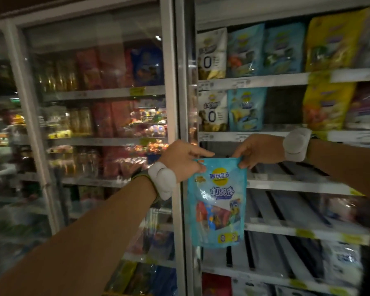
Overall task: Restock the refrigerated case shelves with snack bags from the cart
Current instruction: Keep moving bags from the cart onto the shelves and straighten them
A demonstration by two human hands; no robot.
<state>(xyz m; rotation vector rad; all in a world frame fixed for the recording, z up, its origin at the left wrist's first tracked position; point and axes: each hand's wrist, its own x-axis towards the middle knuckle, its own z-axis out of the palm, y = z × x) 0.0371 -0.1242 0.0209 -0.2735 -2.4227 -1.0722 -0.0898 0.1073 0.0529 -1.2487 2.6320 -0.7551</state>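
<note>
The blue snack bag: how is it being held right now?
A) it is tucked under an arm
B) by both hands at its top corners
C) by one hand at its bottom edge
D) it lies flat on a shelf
B: the left hand and right hand each pinch a top corner of the blue snack bag, which hangs in front of the open case.

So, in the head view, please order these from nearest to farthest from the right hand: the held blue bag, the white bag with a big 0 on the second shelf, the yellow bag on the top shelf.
1. Held blue bag: pinched by the right hand.
2. White bag with 0: up-left, second shelf.
3. Yellow bag: top shelf, upper right.
</note>
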